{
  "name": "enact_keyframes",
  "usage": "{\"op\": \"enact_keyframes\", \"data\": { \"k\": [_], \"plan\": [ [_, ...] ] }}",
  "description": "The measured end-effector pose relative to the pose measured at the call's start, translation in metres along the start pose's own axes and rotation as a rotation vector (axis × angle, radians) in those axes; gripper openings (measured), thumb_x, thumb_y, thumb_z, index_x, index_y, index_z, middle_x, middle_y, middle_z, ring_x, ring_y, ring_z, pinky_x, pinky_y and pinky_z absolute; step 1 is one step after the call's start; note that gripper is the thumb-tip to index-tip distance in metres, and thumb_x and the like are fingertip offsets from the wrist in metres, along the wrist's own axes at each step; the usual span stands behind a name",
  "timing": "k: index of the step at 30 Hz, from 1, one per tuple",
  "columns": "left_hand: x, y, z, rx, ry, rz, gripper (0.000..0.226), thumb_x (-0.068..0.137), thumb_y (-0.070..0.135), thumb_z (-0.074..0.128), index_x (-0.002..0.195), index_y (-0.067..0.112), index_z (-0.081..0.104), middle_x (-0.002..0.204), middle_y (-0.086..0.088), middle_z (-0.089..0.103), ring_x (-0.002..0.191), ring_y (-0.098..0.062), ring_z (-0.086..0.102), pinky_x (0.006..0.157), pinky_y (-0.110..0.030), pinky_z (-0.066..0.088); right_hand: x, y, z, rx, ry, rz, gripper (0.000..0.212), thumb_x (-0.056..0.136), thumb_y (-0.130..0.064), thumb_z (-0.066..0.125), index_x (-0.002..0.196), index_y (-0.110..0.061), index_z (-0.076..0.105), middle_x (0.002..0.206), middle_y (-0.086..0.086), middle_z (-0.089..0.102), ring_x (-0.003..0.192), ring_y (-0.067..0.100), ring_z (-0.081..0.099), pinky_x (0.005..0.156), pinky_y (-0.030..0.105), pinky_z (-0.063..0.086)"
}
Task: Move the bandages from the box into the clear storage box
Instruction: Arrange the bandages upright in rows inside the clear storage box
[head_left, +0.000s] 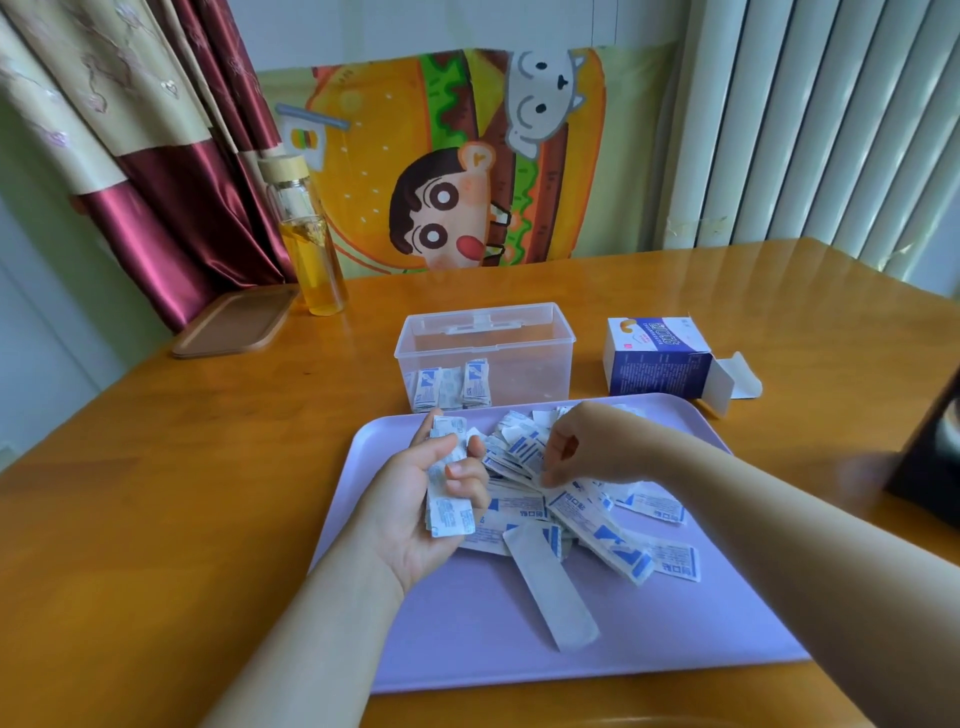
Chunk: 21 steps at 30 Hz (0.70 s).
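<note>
Head view. Gathering step: stack (451, 517) of bandages gripped in left hand (410, 514), right hand (589, 444) pinching into pile (597, 525) on tray (467, 644). Few already in clear box (488, 340); carton (657, 361) open beside. Next: join pick to stack, lift over box rim, release.

Home room: satin curtains (171, 208), cartoon cloth (457, 156), wooden table (156, 493).
</note>
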<state>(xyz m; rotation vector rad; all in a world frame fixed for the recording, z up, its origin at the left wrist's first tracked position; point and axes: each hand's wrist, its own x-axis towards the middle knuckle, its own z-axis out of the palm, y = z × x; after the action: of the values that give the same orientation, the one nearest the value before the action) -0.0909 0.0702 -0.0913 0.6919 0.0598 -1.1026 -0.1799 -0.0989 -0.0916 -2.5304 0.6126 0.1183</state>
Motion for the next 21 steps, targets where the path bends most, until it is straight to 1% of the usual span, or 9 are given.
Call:
{"op": "enact_keyframes", "data": {
  "k": [4,7,9,11,13,15,17,19,21],
  "plan": [
    [-0.004,0.001,0.002,0.018,-0.058,-0.049,0.019,0.083,0.007,0.048,0.101,0.012,0.043,0.071,-0.004,0.047,0.043,-0.007,0.037,0.036,-0.014,0.034,-0.004,0.003,-0.016,0.083,0.118,-0.025,0.012,0.08,-0.03,0.073,0.077,-0.02,0.067,0.08,0.002,0.068,0.068,0.016,0.058,0.062,0.024,0.046],
    [-0.007,-0.002,0.006,0.028,-0.069,-0.065,0.009,0.081,0.01,0.049,0.089,0.01,0.044,0.067,-0.001,0.045,0.044,-0.006,0.035,0.037,-0.013,0.033,-0.011,-0.001,-0.034,0.324,0.374,-0.095,0.012,0.084,-0.018,0.069,0.075,-0.014,0.063,0.064,0.0,0.063,0.052,0.004,0.055,0.05,0.01,0.042],
    [-0.006,-0.005,0.008,0.015,-0.055,-0.06,0.006,0.085,0.013,0.049,0.091,0.011,0.046,0.067,0.0,0.045,0.043,-0.006,0.034,0.038,-0.012,0.031,-0.017,-0.005,-0.039,0.557,0.534,-0.179,0.013,0.085,-0.007,0.067,0.074,-0.012,0.061,0.069,0.005,0.068,0.058,0.007,0.063,0.059,0.014,0.052],
    [-0.002,-0.008,0.01,-0.005,-0.023,-0.044,0.012,0.091,0.018,0.049,0.101,0.013,0.05,0.068,0.0,0.047,0.043,-0.006,0.034,0.038,-0.012,0.031,-0.026,-0.011,-0.036,0.658,0.644,-0.279,0.018,0.083,-0.001,0.066,0.074,-0.015,0.061,0.076,0.005,0.071,0.069,0.01,0.069,0.069,0.018,0.055],
    [0.001,-0.01,0.01,-0.019,0.024,-0.026,0.021,0.094,0.028,0.049,0.109,0.012,0.051,0.072,0.0,0.05,0.043,-0.006,0.035,0.037,-0.013,0.033,-0.038,-0.017,-0.022,0.615,0.67,-0.397,0.021,0.081,0.003,0.068,0.075,-0.017,0.064,0.079,-0.001,0.072,0.072,0.002,0.068,0.069,0.011,0.051],
    [0.003,-0.012,0.009,-0.001,0.034,-0.023,0.033,0.093,0.041,0.049,0.106,0.012,0.055,0.073,-0.001,0.054,0.046,-0.007,0.038,0.04,-0.015,0.037,-0.047,-0.019,-0.002,0.443,0.625,-0.506,0.019,0.079,0.004,0.07,0.077,-0.015,0.069,0.079,-0.005,0.072,0.075,0.0,0.067,0.072,0.011,0.05],
    [0.004,-0.013,0.008,0.036,0.02,-0.035,0.043,0.089,0.052,0.05,0.101,0.012,0.06,0.074,-0.001,0.062,0.05,-0.011,0.052,0.053,-0.021,0.044,-0.051,-0.019,0.02,0.265,0.552,-0.57,0.013,0.077,-0.004,0.071,0.079,-0.016,0.072,0.079,-0.009,0.07,0.076,0.0,0.065,0.071,0.01,0.049],
    [0.003,-0.015,0.01,0.052,0.019,-0.048,0.041,0.088,0.052,0.051,0.103,0.016,0.062,0.079,-0.001,0.068,0.058,-0.017,0.066,0.061,-0.028,0.052,-0.052,-0.018,0.036,0.201,0.504,-0.613,0.007,0.078,-0.014,0.068,0.08,-0.02,0.071,0.082,-0.009,0.069,0.076,0.0,0.061,0.07,0.01,0.046],
    [0.0,-0.017,0.013,0.094,0.021,-0.05,0.032,0.092,0.046,0.049,0.096,0.017,0.062,0.073,0.0,0.069,0.055,-0.018,0.068,0.053,-0.03,0.055,-0.052,-0.019,0.041,0.195,0.494,-0.65,0.005,0.08,-0.02,0.066,0.082,-0.022,0.07,0.081,-0.01,0.068,0.076,-0.001,0.059,0.071,0.01,0.045]
  ]
}}
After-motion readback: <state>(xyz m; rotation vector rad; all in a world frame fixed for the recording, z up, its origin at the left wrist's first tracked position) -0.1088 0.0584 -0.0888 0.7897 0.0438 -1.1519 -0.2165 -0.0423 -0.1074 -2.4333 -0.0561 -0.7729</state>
